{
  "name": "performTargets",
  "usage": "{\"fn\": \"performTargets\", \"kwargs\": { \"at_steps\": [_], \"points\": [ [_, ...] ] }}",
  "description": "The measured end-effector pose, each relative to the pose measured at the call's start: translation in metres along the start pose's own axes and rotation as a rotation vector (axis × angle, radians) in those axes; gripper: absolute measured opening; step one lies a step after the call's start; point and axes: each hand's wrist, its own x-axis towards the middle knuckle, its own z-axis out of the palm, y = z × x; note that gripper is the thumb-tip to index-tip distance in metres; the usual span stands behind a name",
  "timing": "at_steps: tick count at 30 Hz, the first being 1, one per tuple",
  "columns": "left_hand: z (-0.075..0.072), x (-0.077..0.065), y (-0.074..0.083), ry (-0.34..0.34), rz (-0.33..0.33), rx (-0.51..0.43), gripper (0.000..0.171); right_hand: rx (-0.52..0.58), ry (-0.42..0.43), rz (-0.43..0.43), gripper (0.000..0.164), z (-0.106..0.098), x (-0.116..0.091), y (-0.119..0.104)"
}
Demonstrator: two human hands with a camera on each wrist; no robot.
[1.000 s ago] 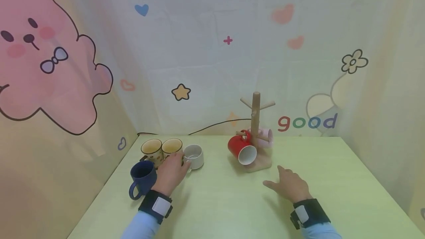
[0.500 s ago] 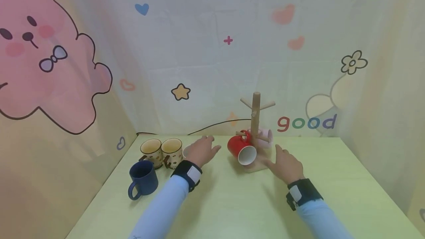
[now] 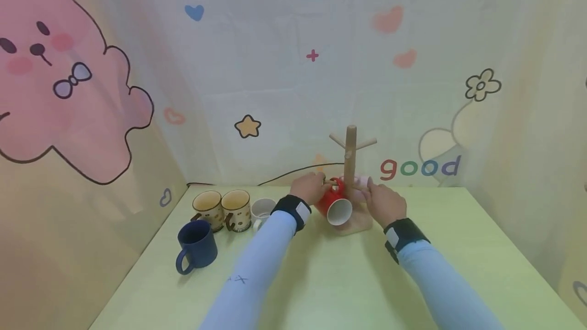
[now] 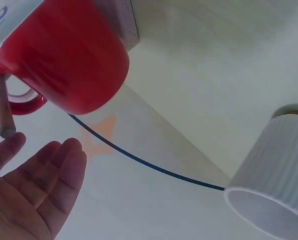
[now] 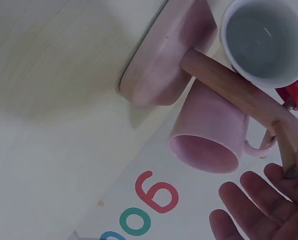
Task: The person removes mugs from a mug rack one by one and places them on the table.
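A wooden mug rack (image 3: 350, 159) stands on the table, with a red mug (image 3: 328, 199) and a pale pink mug (image 5: 214, 122) hanging by their handles from its lower pegs. My left hand (image 3: 308, 188) is beside the red mug. In the left wrist view its thumb and forefinger pinch the end of the peg (image 4: 4, 110) that runs through the red handle; the other fingers are extended. My right hand (image 3: 387, 204) is at the rack's right side. Its thumb and forefinger pinch another lower peg (image 5: 285, 145), seen in the right wrist view, the remaining fingers spread below.
On the left of the table (image 3: 321, 289) stand two patterned cream mugs (image 3: 210, 213), a small white cup (image 3: 263, 208) and a dark blue mug (image 3: 198, 244). The rack's upper pegs (image 3: 367, 143) are bare. A printed curtain (image 3: 275, 65) hangs behind the table.
My left hand has moved right from the cream mugs, past the white cup, to the rack's left peg. My right hand has moved forward and left to the rack. Both now pinch pegs.
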Motion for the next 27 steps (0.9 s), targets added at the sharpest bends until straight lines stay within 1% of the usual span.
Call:
{"fn": "performTargets", "kwargs": {
  "at_steps": [3, 7, 11, 15, 18, 20, 24, 27],
  "points": [
    [0.003, 0.003, 0.002, 0.008, 0.009, 0.028, 0.028, -0.002, 0.016, -0.005, 0.038, 0.002, 0.003, -0.004],
    [0.001, 0.002, 0.005, 0.017, 0.005, 0.074, 0.023, -0.005, 0.021, -0.003, 0.038, 0.002, 0.005, -0.007],
    [-0.004, 0.000, 0.008, 0.019, -0.001, 0.060, 0.023, -0.008, 0.034, 0.007, 0.038, 0.002, 0.009, -0.007],
    [-0.008, -0.004, 0.011, 0.012, 0.007, 0.056, 0.021, 0.015, 0.022, 0.030, 0.040, 0.002, 0.012, -0.003],
    [-0.006, -0.006, 0.013, 0.007, 0.012, 0.046, 0.022, 0.022, 0.009, 0.042, 0.039, 0.002, 0.013, 0.001],
    [-0.004, -0.006, 0.013, 0.012, 0.011, 0.044, 0.022, 0.015, 0.005, 0.039, 0.035, 0.003, 0.014, 0.004],
    [-0.001, -0.006, 0.016, 0.046, 0.019, 0.065, 0.020, 0.002, -0.003, 0.037, 0.028, 0.002, 0.015, 0.008],
    [0.001, -0.008, 0.017, 0.063, 0.027, 0.085, 0.018, -0.001, -0.022, 0.044, 0.026, 0.000, 0.015, 0.010]
  ]
}}
